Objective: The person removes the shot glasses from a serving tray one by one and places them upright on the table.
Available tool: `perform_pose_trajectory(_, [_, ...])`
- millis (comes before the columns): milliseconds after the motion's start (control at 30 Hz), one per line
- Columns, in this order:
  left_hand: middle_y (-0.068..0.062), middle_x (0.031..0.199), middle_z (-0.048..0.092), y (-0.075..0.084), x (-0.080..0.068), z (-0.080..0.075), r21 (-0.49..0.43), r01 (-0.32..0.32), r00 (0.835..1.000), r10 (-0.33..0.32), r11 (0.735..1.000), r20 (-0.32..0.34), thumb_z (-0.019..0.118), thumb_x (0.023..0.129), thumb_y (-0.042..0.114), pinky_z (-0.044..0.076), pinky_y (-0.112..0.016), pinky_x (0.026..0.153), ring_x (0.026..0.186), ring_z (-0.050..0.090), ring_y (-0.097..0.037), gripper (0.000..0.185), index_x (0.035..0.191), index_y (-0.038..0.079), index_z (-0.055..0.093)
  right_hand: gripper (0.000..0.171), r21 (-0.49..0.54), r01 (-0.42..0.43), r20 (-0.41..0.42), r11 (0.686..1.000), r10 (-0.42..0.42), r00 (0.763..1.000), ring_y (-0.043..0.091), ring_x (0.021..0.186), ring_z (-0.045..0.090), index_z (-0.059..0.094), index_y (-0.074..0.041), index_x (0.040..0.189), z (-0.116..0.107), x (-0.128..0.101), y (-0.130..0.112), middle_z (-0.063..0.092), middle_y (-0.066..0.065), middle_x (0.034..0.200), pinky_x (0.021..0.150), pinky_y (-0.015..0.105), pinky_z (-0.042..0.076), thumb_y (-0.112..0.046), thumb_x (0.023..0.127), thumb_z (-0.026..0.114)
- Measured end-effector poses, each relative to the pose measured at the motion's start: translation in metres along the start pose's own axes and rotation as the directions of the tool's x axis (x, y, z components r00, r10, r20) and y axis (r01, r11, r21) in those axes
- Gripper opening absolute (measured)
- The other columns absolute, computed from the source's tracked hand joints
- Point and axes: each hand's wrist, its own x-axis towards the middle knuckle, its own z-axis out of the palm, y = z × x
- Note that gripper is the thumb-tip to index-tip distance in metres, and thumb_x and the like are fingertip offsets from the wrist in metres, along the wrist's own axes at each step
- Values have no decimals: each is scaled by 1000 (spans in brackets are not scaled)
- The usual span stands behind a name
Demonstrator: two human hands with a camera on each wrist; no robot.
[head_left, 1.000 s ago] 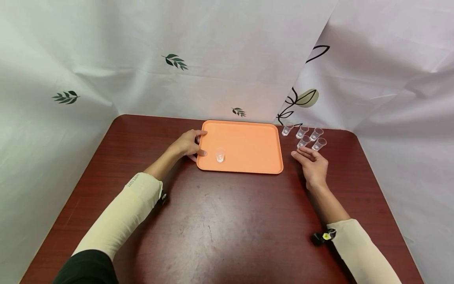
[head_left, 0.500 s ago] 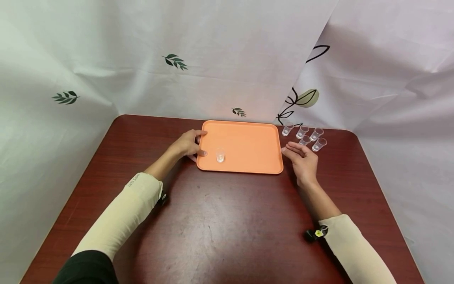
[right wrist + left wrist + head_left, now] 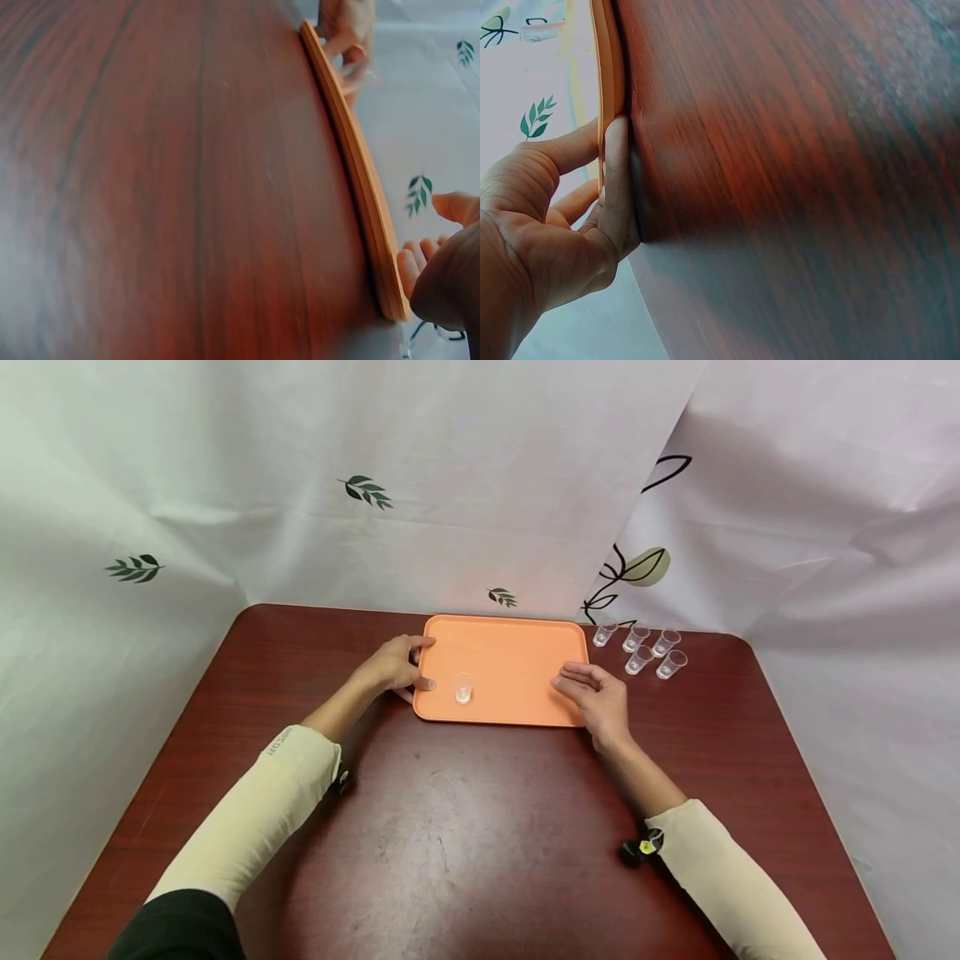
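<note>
hands [image 3: 393, 665] [image 3: 596, 697] at orange tray [image 3: 517, 652] ends; 1 cup [image 3: 462, 687] on it.

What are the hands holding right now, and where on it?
The left hand grips the orange tray at its left edge, thumb on the rim. The right hand is over the tray's right near corner, holding nothing visible.

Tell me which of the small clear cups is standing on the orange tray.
Only the lone cup near the tray's front left corner, close to the left hand. The other five cups stand grouped on the table, right of the tray.
</note>
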Motion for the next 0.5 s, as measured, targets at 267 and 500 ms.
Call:
perform_pose_trajectory(267, [-21,140,39,0,0,0,-15,0,1000,0,1000,-1,88,92,-8,74,-37,63,80,70,-23,97,175,13,43,44,-6,-19,116,1000,19,993,-1,100,78,75,11,134,30,-9,0,76,32,135,91,15,68,3,93,87])
perform_pose_trajectory(500, [-20,138,40,0,-1,0,-5,-7,1000,7,1000,-1,88,92,-7,73,-36,62,77,69,-22,96,175,13,43,45,2,-19,190,1000,18,982,3,101,78,74,11,135,51,-12,1,75,33,137,92,18,69,3,93,88])
